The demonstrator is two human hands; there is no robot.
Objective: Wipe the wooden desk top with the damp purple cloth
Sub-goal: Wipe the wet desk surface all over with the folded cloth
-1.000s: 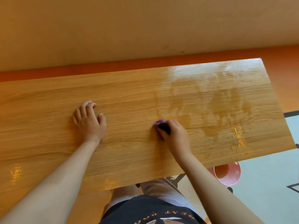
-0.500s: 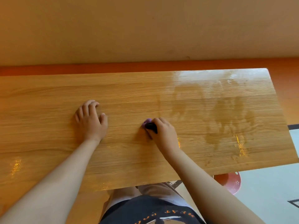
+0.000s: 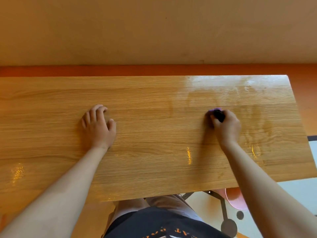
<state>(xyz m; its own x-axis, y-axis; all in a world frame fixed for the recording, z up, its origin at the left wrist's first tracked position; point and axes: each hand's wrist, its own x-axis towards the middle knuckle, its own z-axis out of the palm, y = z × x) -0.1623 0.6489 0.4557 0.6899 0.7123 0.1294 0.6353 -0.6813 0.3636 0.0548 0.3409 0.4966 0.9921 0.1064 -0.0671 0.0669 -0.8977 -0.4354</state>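
The wooden desk top (image 3: 154, 134) spans the view, with a wet sheen over its right part. My right hand (image 3: 226, 126) grips the bunched purple cloth (image 3: 215, 111) and holds it down on the wet right side of the desk. Only a small purple edge and a dark patch of the cloth show past my fingers. On the dry middle-left of the desk rests my left hand (image 3: 99, 126), palm down with its fingers loosely bent, holding nothing.
A beige wall (image 3: 154, 28) rises behind the desk, with an orange strip (image 3: 120, 70) along its base. Under the desk's near right edge sit a pink basin (image 3: 235, 200) and a dark metal frame (image 3: 223, 208). My legs are at the near edge.
My right hand has swept the cloth to the right, from the desk's middle onto the wet area. The left hand stays planted. The camera has tilted, showing more wall.
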